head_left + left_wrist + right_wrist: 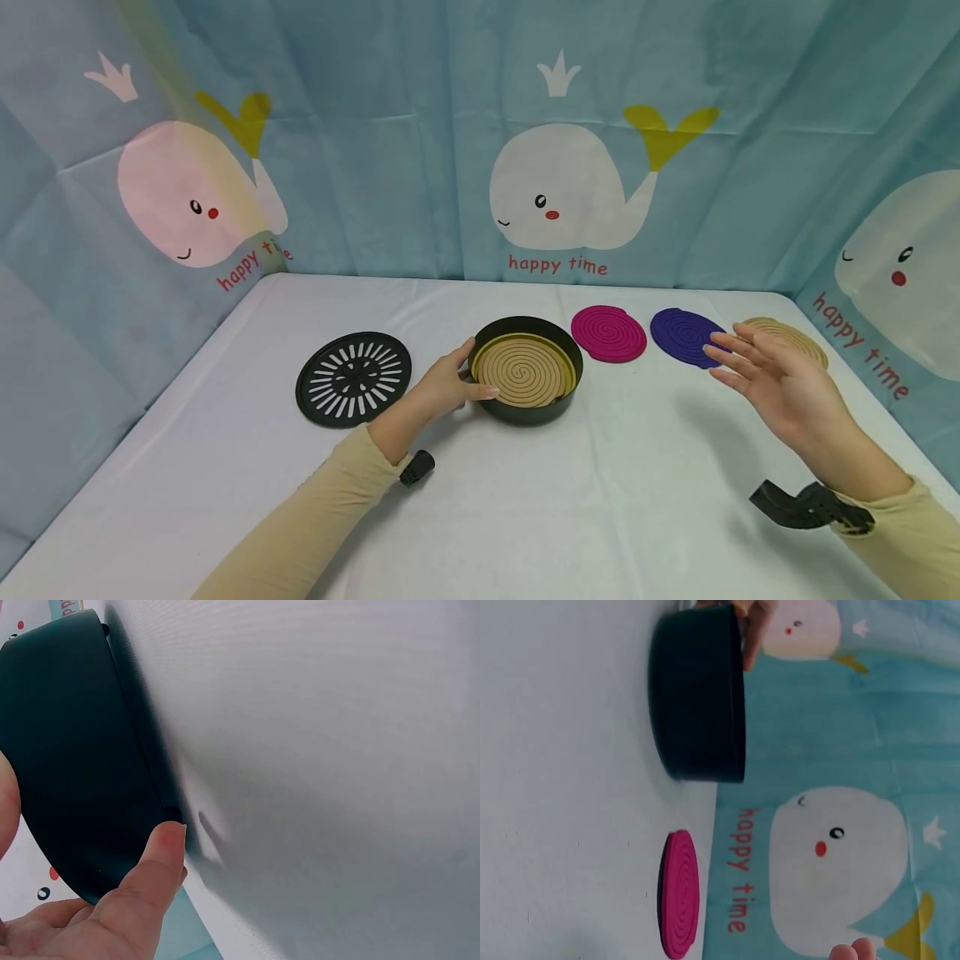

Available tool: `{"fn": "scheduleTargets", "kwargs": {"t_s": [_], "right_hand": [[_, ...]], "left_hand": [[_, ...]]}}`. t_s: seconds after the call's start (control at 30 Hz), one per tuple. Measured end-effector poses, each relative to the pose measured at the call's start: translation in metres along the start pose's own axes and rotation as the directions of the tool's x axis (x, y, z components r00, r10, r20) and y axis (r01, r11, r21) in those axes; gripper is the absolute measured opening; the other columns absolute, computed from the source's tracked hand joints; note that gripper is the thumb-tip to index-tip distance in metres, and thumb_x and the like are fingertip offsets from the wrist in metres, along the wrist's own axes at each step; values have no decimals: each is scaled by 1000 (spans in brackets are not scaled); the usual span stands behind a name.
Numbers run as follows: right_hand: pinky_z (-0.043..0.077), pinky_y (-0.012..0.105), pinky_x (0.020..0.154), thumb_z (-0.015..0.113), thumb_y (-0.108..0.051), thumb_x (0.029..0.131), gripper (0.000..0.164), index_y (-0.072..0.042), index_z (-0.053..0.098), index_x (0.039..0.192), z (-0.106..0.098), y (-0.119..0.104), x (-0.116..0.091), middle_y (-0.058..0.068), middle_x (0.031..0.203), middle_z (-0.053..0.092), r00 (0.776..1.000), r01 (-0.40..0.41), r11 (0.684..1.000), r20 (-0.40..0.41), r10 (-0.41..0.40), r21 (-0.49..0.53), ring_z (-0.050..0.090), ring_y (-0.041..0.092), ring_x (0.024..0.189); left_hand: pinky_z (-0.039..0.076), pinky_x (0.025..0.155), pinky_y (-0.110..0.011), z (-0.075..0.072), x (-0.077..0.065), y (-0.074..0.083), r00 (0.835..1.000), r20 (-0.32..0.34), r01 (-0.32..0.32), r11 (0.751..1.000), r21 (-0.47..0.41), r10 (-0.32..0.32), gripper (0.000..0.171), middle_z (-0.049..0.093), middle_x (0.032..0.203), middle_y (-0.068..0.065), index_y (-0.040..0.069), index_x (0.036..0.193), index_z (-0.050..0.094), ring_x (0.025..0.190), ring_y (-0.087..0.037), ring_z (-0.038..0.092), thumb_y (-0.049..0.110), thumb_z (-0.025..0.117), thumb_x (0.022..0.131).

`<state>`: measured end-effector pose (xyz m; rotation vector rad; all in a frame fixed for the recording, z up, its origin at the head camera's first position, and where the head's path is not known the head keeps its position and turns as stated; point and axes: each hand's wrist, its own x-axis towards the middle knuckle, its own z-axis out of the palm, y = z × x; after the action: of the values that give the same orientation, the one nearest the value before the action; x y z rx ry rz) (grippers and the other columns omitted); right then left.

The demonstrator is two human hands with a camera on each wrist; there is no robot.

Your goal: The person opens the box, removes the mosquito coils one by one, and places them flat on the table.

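A round black mosquito coil tin [525,415] with a yellowish inner rim stands mid-table. Inside it lies a tan spiral mosquito coil [521,371]. My left hand [444,385] grips the tin's left side, thumb toward the front and fingers round the back; the left wrist view shows fingers [139,900] against the dark wall. In the air at the right, my right hand [787,396] holds nothing, its fingers spread and lightly bent. It is nearest the purple coil [682,333] and partly covers another tan coil [795,337]. Only its fingertips [855,951] show in the right wrist view.
A black slotted round lid [354,379] lies flat left of the tin, behind my left forearm. Right of the tin is a pink coil [609,333]. A white cloth covers the table [525,517], and a blue whale-print curtain [420,167] hangs behind it.
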<state>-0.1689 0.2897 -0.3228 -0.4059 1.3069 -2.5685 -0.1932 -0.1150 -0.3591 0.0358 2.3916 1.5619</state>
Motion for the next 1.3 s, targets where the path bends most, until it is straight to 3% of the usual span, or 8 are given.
{"fn": "scheduleTargets", "kwargs": {"t_s": [0.23, 0.73, 0.97, 1.13, 1.3], "right_hand": [[54, 34, 88, 29, -8, 107, 33, -6, 59, 121, 12, 12, 4, 9, 120, 65, 999, -4, 994, 38, 8, -109, 64, 24, 109], [54, 28, 87, 41, -13, 106, 22, -15, 59, 118, 47, 34, 16, 2, 115, 68, 993, -122, 947, -37, 116, -297, 66, 16, 105], [52, 28, 90, 44, -15, 105, 21, -7, 51, 122, 65, 43, 26, 2, 117, 67, 988, -155, 919, -31, 154, -363, 65, 16, 107], [51, 28, 92, 44, -19, 105, 34, 1, 40, 132, 77, 50, 35, 0, 119, 66, 986, -163, 908, -24, 167, -386, 64, 16, 111], [49, 28, 94, 43, -21, 105, 41, 4, 39, 137, 85, 58, 45, -3, 118, 65, 986, -160, 901, -15, 168, -403, 62, 14, 113]], "left_hand": [[28, 112, -48, 1, 0, -1, 1000, 7, -8, 1000, 8, 8, 98, 19, 158, -19, 6, 156, 15, 142, -36, 25, 9, 79, 82], [36, 107, -49, 1, 0, -2, 1000, 8, -13, 1000, 2, 13, 95, 20, 157, -22, 7, 156, 17, 137, -37, 35, 8, 78, 83], [39, 105, -48, 1, 0, -2, 1000, 7, -2, 1000, -9, 2, 96, 19, 158, -21, 8, 156, 16, 136, -36, 38, 9, 78, 83], [43, 101, -47, -1, 0, -2, 1000, 14, 1, 1000, -14, -1, 95, 22, 157, -21, 8, 156, 16, 137, -36, 36, 8, 77, 84], [44, 100, -48, -1, -1, -1, 1000, 24, 4, 1000, -27, -3, 95, 21, 157, -21, 9, 156, 15, 138, -36, 35, 8, 77, 84]]}}
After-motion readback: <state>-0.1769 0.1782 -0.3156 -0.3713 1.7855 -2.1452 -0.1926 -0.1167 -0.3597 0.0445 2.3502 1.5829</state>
